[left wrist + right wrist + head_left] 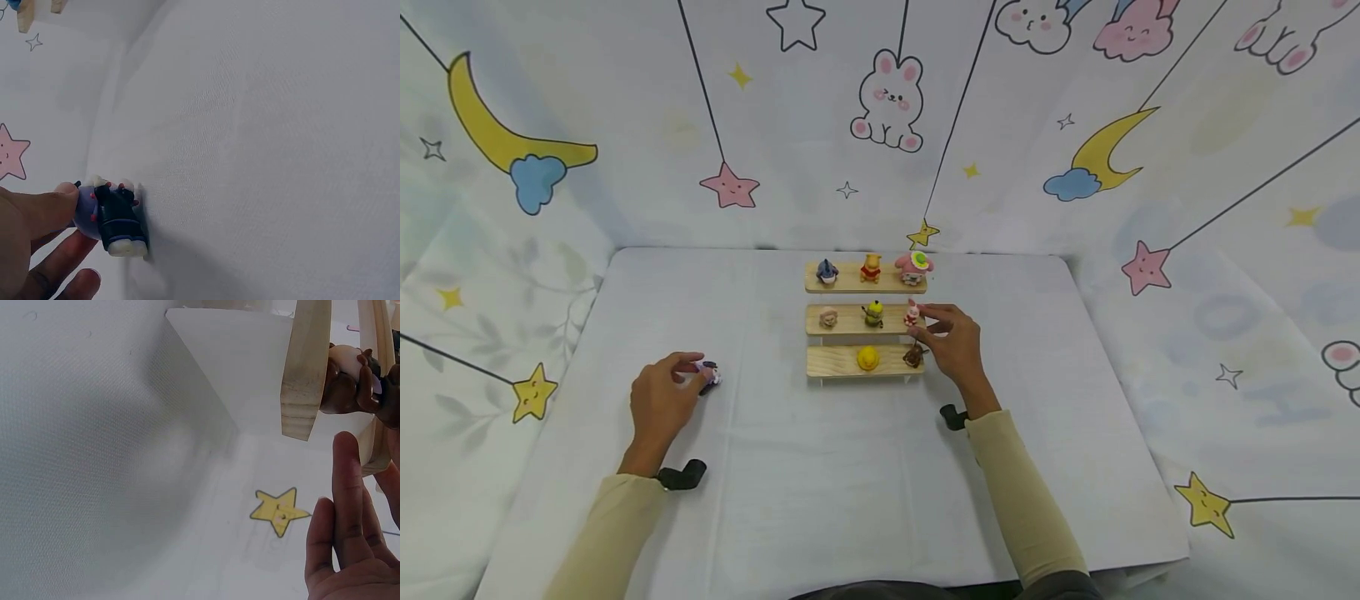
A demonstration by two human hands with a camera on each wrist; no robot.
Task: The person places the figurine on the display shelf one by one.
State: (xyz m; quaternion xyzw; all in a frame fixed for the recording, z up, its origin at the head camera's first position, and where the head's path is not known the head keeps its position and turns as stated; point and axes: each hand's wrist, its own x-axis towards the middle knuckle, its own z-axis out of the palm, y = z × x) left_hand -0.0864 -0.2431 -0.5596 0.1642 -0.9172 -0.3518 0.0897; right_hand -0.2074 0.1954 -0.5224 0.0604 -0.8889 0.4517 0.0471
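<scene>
My left hand (pixel 662 398) pinches a small purple-and-black figurine (pixel 707 377) between thumb and fingers, at the table surface on the left. In the left wrist view the figurine (pixel 119 219) shows a dark outfit, purple head part and pale feet. At the right end of a three-tier wooden stand's middle shelf (pixel 850 319), my right hand (pixel 953 342) has thumb and index finger at a pink-and-white figurine (pixel 912 313), seemingly pinching it. Its other fingers (pixel 347 487) extend beside the stand in the right wrist view. Just below stands a brown figurine (pixel 914 355).
The top shelf (pixel 850 286) bears a blue-grey figurine (pixel 827 272), a bear in red (pixel 870 268) and a pink figurine with a green-yellow top (pixel 914 267). A pale figurine (pixel 828 317) and a green-yellow one (pixel 873 314) share the middle tier. On the bottom shelf (pixel 831 362) sits a yellow figurine (pixel 868 358).
</scene>
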